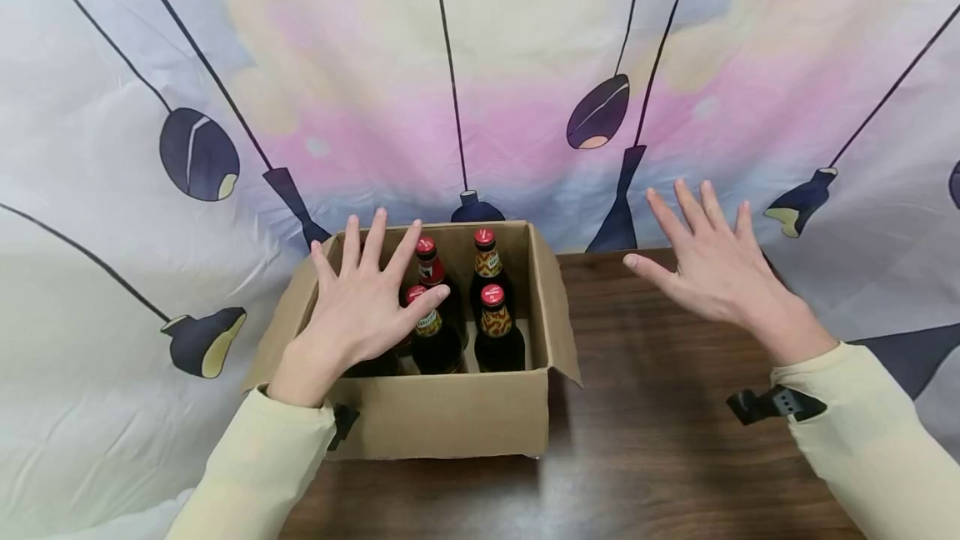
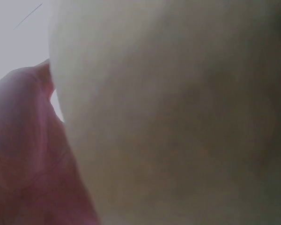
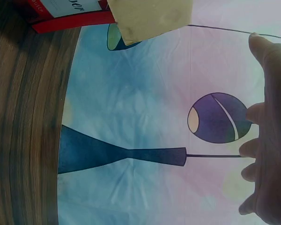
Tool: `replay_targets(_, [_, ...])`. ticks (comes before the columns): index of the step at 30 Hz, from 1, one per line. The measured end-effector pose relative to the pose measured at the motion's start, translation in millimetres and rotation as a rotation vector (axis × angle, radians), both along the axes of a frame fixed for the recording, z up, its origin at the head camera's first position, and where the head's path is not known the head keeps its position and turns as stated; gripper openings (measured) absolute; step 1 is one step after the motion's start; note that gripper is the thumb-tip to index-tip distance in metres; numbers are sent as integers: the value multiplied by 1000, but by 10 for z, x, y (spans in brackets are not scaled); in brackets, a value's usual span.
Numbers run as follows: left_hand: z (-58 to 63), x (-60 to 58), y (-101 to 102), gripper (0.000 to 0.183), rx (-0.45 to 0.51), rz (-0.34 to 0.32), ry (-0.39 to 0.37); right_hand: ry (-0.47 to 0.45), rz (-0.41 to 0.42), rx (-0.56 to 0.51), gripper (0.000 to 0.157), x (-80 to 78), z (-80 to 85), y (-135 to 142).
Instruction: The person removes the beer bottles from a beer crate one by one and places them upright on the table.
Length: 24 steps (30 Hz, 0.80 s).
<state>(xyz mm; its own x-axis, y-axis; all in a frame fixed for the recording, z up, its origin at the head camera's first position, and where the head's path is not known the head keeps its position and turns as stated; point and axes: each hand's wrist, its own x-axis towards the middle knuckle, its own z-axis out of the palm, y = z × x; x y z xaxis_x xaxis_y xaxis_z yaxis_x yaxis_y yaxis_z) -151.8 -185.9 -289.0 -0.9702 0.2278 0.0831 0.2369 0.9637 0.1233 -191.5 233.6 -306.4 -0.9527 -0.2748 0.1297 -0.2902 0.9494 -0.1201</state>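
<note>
An open cardboard box (image 1: pixel 442 415) holds several dark bottles with red caps, among them a front right bottle (image 1: pixel 498 348) and a back right bottle (image 1: pixel 489 265). Above the box's left part my left hand (image 1: pixel 363 298) is spread with straight fingers, holding nothing and hiding some bottles beneath. My right hand (image 1: pixel 712 273) is spread too, over the table to the right of the box, with nothing in it. In the right wrist view its fingers (image 3: pixel 276 70) show at the right edge. A blurred sleeve (image 2: pixel 178 117) covers most of the left wrist view, the left palm (image 2: pixel 23 150) beside it.
The box stands on a dark wooden table (image 1: pixel 637 440), its side flaps (image 1: pixel 558 307) folded outward. Behind hangs a pastel cloth (image 1: pixel 525 65) printed with dark lamps. In the right wrist view, the box's outer side shows red and white print (image 3: pixel 75 14).
</note>
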Motion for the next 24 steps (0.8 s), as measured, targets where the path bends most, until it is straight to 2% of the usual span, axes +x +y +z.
replay_targets(4, [20,48,-27,89,6,-1,-5,42,3,-22,95,25,-34,-33])
replay_targets(6, [49,106,-60,89,21,-3,-10,98,16,-103,87,66,-89,-75])
replay_targets(9, [93,241,-171,89,71,3,10,148,42,-367,60,164,-207,-222])
replay_targets(12, [71,426,-374,85,147,45,63,111,93,-688,38,272,-337,-478])
replay_targets(14, [-15,549,-533,81,211,90,110,63,117,-837,36,330,-407,-672])
replay_targets(16, [-143,651,-661,79,288,143,139,22,140,-916,38,370,-453,-852])
replay_targets(20, [-443,770,-771,80,473,236,159,-74,125,-944,45,412,-488,-1130])
replay_targets(24, [-682,821,-721,79,661,328,165,-212,85,-975,51,418,-495,-1324])
